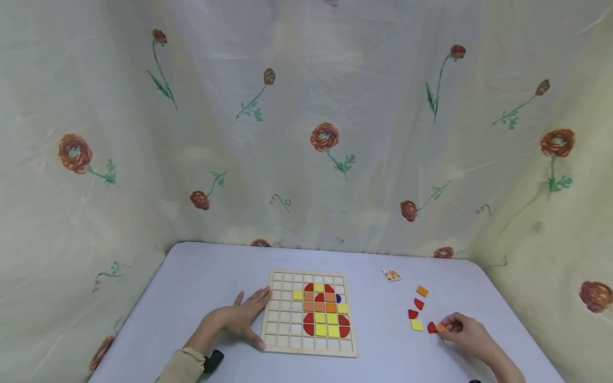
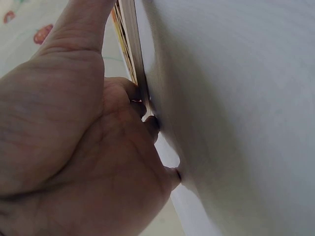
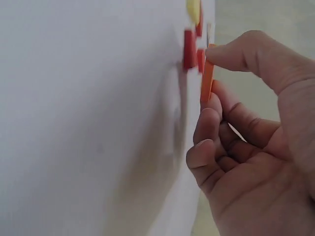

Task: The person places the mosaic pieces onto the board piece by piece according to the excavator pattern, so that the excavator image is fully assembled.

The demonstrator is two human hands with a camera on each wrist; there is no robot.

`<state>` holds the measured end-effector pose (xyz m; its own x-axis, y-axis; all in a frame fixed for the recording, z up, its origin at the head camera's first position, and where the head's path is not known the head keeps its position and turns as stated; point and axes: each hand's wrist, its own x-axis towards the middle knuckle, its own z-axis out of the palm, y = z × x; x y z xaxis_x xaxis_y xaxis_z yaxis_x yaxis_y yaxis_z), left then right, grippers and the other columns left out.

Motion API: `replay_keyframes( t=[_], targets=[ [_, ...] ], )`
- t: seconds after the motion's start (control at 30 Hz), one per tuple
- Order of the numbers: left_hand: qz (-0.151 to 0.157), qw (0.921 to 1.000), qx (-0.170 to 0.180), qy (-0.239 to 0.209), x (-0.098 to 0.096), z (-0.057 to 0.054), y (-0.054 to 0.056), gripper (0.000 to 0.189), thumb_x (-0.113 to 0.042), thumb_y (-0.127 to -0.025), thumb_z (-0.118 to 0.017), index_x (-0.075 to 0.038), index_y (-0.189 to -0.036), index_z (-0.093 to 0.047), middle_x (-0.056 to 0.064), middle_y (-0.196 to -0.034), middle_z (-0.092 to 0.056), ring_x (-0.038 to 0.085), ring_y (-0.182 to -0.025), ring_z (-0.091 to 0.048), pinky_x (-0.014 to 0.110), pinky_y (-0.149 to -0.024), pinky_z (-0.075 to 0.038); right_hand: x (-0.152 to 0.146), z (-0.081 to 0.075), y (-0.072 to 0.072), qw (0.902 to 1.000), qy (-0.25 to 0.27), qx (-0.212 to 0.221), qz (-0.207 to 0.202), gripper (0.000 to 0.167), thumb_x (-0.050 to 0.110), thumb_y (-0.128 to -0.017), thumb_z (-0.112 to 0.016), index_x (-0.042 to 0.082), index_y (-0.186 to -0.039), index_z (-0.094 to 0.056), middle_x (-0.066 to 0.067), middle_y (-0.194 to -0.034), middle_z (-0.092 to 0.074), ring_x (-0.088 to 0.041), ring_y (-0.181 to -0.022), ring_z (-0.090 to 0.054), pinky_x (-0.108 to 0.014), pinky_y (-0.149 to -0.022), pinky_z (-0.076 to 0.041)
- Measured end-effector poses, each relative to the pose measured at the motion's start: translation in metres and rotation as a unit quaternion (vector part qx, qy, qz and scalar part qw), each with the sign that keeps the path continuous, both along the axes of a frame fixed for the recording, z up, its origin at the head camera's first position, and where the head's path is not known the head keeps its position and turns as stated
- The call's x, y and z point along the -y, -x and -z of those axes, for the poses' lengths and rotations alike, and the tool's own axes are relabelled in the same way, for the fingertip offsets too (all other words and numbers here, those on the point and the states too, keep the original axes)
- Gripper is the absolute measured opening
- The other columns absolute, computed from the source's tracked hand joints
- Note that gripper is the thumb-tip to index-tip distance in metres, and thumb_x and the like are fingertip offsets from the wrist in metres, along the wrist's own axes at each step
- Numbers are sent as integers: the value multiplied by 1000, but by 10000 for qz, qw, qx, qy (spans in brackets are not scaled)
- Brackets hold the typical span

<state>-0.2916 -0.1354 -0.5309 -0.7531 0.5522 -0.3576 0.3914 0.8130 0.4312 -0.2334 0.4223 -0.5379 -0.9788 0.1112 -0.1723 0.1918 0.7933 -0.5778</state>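
My left hand (image 1: 242,317) lies against the left side of a wooden grid board (image 1: 282,343), its thumb at the near corner and its fingers spread along the edge. Red quarter-round, yellow square and orange square tiles fill part of the grid, with a small blue piece (image 1: 338,299) near its right side. My right hand (image 1: 466,334) pinches an orange square tile (image 3: 207,78) between thumb and fingers, just above the table. Right beside that tile, a red quarter-round tile (image 1: 432,327) lies on the table.
Beyond the right hand lie a yellow square (image 1: 417,325), two red quarter-rounds (image 1: 413,314) and an orange square (image 1: 422,291). A small printed card (image 1: 391,274) sits farther back. Flowered curtain (image 1: 325,213) hangs behind the white table (image 1: 215,276) and at its sides.
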Motion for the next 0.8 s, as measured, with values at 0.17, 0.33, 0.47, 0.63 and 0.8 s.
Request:
replay_keyframes(
  t=[0.17, 0.33, 0.47, 0.63, 0.8],
  targets=[
    [9, 10000, 7, -31, 0, -2, -3, 128, -58, -64, -81, -8, -156, -6, 9, -164, 0, 28, -152, 1, 62, -118, 2, 42, -9, 10, 9986, 312, -320, -283, 33, 22, -80, -77, 1, -101, -63, -3, -85, -62, -14, -77, -53, -21, -58, -46],
    [57, 9999, 51, -107, 0, -2, -4, 128, -58, -64, -80, -8, -156, -5, 9, -164, 2, 28, -151, 2, 61, -118, 3, 104, -15, 29, 9923, 599, -544, -942, 24, 15, -78, -76, 6, -98, -66, -1, -84, -61, -12, -76, -52, -22, -60, -45],
    [41, 9999, 88, -127, 0, -1, -3, 129, -58, -64, -80, -9, -156, -5, 9, -164, 2, 28, -151, 2, 61, -118, 4, 160, -19, 45, 9853, 803, -462, -1437, 22, 16, -79, -75, 11, -98, -66, 0, -86, -60, -14, -80, -52, -23, -61, -46],
    [18, 10000, 44, -78, 1, -1, -1, 129, -59, -63, -80, -9, -156, -5, 8, -164, 2, 27, -152, 2, 61, -118, 3, 224, -19, 67, 9695, 963, -550, -2186, 21, 19, -82, -74, 10, -99, -65, 0, -87, -60, -14, -80, -52, -22, -63, -46],
    [40, 10000, 16, -68, 2, 0, 0, 128, -60, -64, -79, -10, -156, -5, 8, -164, 1, 27, -152, 2, 61, -118, 3, 274, -16, 83, 9548, 1004, -658, -2718, 21, 21, -83, -76, 9, -97, -65, 2, -84, -60, -11, -75, -53, -20, -64, -47]
  ],
)
